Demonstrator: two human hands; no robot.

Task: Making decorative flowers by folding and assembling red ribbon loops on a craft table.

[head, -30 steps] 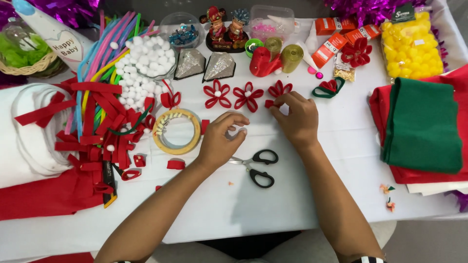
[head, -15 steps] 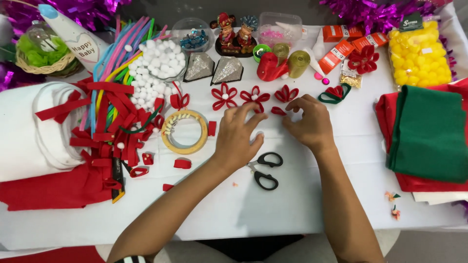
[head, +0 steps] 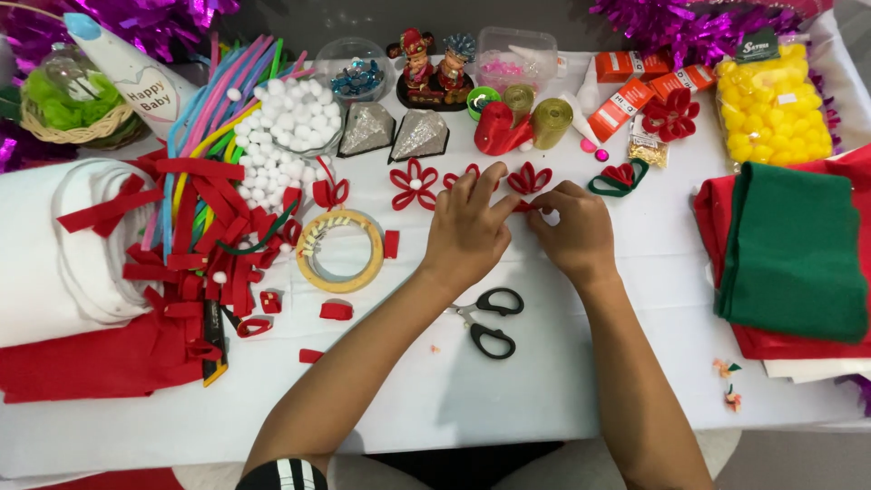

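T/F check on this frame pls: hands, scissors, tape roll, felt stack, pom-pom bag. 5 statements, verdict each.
1. Both hands meet over a small red felt piece on the white table. True: the left hand and right hand pinch it between their fingertips.
2. The right hand holds the black-handled scissors. False: the scissors lie on the table just below the hands, untouched.
3. The roll of tape lies flat, to the left of the left hand. True.
4. The green felt lies under the red felt. False: green is stacked on top of red, at the right.
5. The bag of yellow pom-poms sits at the far left. False: it is at the far right.
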